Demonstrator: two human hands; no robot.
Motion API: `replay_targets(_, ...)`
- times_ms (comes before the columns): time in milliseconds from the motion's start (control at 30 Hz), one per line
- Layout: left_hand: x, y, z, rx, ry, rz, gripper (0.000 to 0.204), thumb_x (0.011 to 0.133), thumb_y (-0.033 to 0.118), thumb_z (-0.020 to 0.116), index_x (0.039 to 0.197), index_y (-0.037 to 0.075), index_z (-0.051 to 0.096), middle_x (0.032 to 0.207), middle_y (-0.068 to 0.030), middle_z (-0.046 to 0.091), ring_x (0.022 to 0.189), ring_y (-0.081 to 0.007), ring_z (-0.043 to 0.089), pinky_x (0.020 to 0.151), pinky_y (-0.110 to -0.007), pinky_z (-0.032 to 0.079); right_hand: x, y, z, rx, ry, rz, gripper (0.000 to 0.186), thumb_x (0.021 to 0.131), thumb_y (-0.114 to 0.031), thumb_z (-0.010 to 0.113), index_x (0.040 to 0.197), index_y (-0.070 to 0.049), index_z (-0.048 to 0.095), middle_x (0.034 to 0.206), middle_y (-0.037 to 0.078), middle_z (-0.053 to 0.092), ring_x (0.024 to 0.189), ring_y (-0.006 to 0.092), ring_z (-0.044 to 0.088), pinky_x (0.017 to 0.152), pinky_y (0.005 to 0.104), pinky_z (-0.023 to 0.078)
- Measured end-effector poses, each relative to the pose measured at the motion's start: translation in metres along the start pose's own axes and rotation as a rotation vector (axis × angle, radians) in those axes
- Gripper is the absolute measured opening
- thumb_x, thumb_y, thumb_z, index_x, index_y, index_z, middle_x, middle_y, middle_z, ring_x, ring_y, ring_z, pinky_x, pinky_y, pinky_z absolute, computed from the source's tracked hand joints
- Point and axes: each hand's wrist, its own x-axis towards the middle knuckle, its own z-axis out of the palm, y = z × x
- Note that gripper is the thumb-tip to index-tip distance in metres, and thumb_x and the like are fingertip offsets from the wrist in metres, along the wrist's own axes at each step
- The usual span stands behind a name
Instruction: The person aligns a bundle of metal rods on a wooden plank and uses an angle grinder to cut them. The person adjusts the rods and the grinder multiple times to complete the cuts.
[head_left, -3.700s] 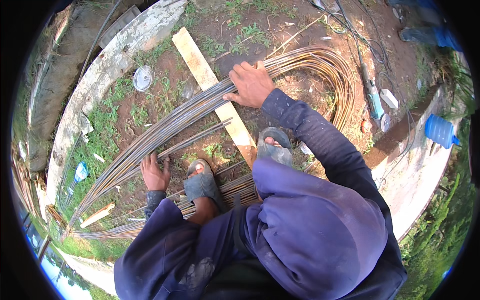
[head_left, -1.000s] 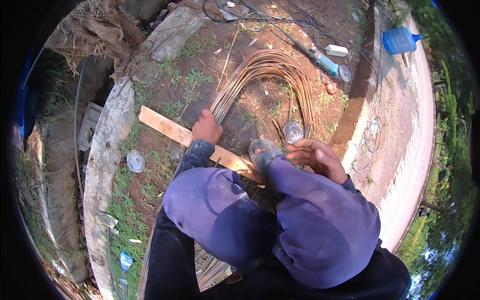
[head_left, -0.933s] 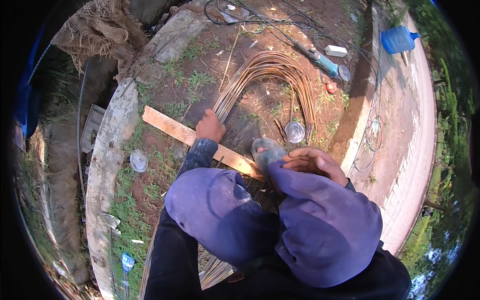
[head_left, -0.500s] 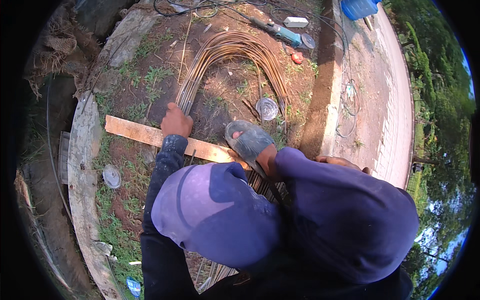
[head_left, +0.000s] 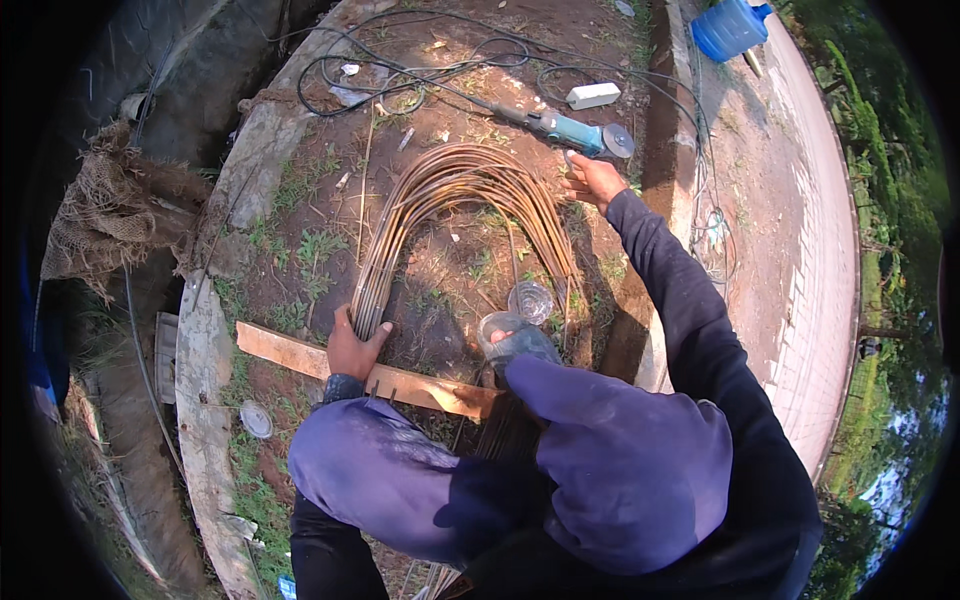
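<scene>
Hand [head_left: 592, 184] (the right), outstretched, now near grinder [head_left: 566, 130]

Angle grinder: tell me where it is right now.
In the head view, the angle grinder is right of centre in the upper part, between the right hand and the white block.

a thick bundle of thin rust-brown metal rods [head_left: 455, 172] lies bent into an arch, its curve at 12 o'clock, its two legs reaching toward 9 and 3 o'clock. a teal-and-grey angle grinder [head_left: 565, 130] lies at 1 o'clock, its round disc [head_left: 618, 141] pointing toward 4 o'clock.
</scene>
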Motion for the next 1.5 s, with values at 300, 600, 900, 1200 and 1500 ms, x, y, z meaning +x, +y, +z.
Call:
replay_targets(300, -0.088, -0.064, -0.174, -0.063, 0.226, -0.182, 0.041, 0.093, 0.021, 0.07, 0.127, 0.002, 0.055, 0.091, -0.0095, 0.067, 0.079, -0.0182, 0.066, 0.072, -0.035, 0.054, 0.225, 0.007, 0.044, 0.629, 0.408, 0.357, 0.087, 0.086, -0.068, 0.063, 0.145, -0.008, 0.039, 0.128, 0.024, 0.055, 0.082, 0.04, 0.068, 0.067, 0.0449, 0.061)
replay_targets(600, -0.098, -0.007, -0.187, 0.125, -0.052, -0.208, 0.037, 0.094, 0.022, 0.068, 0.122, 0.002, 0.056, 0.087, -0.0135, 0.067, 0.075, -0.0247, 0.066, 0.071, -0.039, 0.053, 0.257, 0.029, 0.021, 0.655, 0.425, 0.21, 0.076, 0.087, -0.05, 0.067, 0.139, 0.0, 0.041, 0.126, 0.022, 0.058, 0.111, 0.0423, 0.062, 0.082, 0.0532, 0.058)
replay_targets(900, -0.123, 0.024, -0.099, -0.157, 0.109, -0.311, 0.038, 0.094, 0.021, 0.068, 0.124, 0.001, 0.055, 0.089, -0.0147, 0.068, 0.079, -0.0269, 0.067, 0.074, -0.04, 0.053, 0.284, 0.004, 0.008, 0.533, 0.272, 0.332, 0.042, 0.079, -0.045, 0.065, 0.109, -0.016, 0.063, 0.113, 0.005, 0.065, 0.096, 0.03, 0.063, 0.079, 0.0492, 0.054)
replay_targets(1200, -0.129, 0.091, -0.141, -0.011, 0.291, -0.201, 0.041, 0.093, 0.014, 0.067, 0.13, 0.004, 0.055, 0.099, -0.0141, 0.069, 0.086, -0.0228, 0.067, 0.076, -0.036, 0.054, 0.207, -0.015, -0.019, 0.898, 0.111, -0.02, 0.049, 0.086, -0.046, 0.053, 0.123, -0.013, 0.056, 0.121, 0.008, 0.062, 0.104, 0.0252, 0.064, 0.084, 0.0508, 0.053)
replay_targets(1500, -0.105, 0.304, -0.202, -0.215, 0.399, 0.222, 0.045, 0.097, 0.014, 0.064, 0.136, -0.002, 0.05, 0.12, -0.0114, 0.063, 0.108, -0.0152, 0.061, 0.093, -0.031, 0.05, -0.007, -0.132, -0.045, 0.772, -0.09, -0.74, 0.042, 0.085, -0.017, 0.075, 0.112, 0.008, 0.054, 0.098, 0.018, 0.064, 0.07, 0.0259, 0.069, 0.059, 0.039, 0.061)
